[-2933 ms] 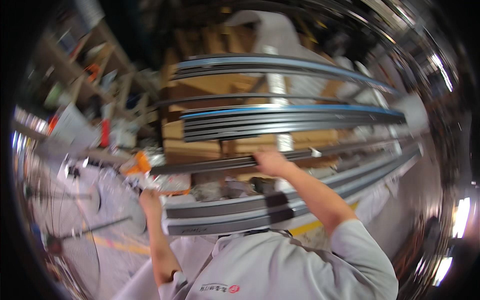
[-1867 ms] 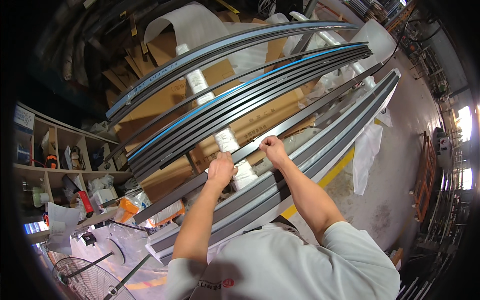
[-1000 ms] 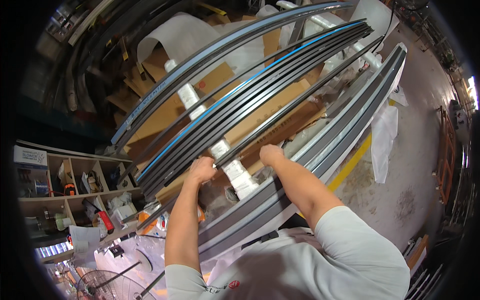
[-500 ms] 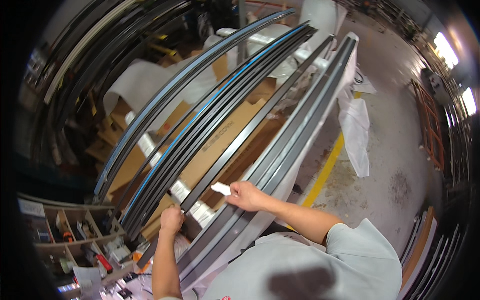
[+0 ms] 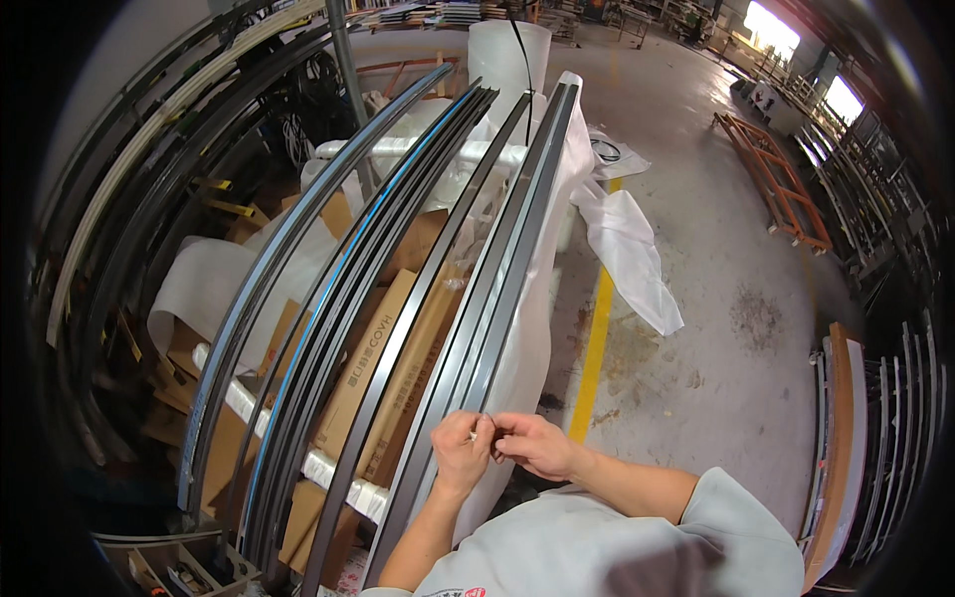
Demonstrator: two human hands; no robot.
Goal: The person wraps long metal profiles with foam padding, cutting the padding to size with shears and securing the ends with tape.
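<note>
My left hand (image 5: 460, 456) and my right hand (image 5: 535, 445) meet in front of my body, fingers curled and fingertips touching. A small white piece (image 5: 475, 436) peeks out at the left thumb and fingers; its kind cannot be told. Whatever the right fingers pinch is hidden. Just beneath the hands lie long dark grey metal profiles (image 5: 505, 269), resting on white wrapping sheet (image 5: 537, 328). To their left runs a single narrow dark profile strip (image 5: 410, 310).
Further left lie a bundle of black profiles with a blue strip (image 5: 348, 249) and a blue-grey profile (image 5: 298, 209). Wrapped crossbars (image 5: 368, 500) support them above cardboard boxes (image 5: 368, 368). A compartment tray (image 5: 184, 569) sits lower left. Right: yellow floor line (image 5: 597, 338), orange frame (image 5: 776, 184).
My left hand has left the narrow strip and moved right to meet my right hand. The white piece held in the right hand is now mostly hidden between both. The view has turned.
</note>
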